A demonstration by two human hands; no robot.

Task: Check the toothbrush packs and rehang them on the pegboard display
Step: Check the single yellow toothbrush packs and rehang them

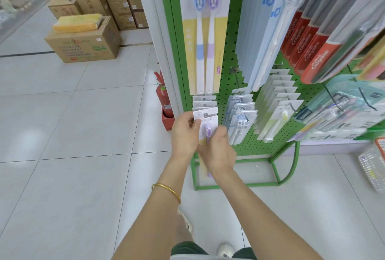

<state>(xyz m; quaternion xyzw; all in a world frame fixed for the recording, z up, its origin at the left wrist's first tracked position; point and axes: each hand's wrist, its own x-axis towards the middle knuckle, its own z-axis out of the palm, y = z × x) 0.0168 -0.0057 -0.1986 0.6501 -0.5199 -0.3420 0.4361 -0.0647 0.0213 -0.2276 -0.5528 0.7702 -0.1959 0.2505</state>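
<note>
A white toothbrush pack (207, 119) with a purple brush sits at the front of a low hook on the green pegboard (230, 51). My left hand (185, 133) pinches the pack's upper left edge. My right hand (218, 151) grips its lower part, covering most of the brush handle. More packs of the same kind (204, 102) hang behind it on that hook. A taller pack with a blue and a purple brush (205, 36) hangs just above.
Rows of other toothbrush packs (241, 113) and red Colgate packs (308, 49) hang to the right. A red fire extinguisher (163, 98) stands left of the display. Cardboard boxes (83, 44) sit on the tiled floor at far left. A clear basket (373, 170) lies at right.
</note>
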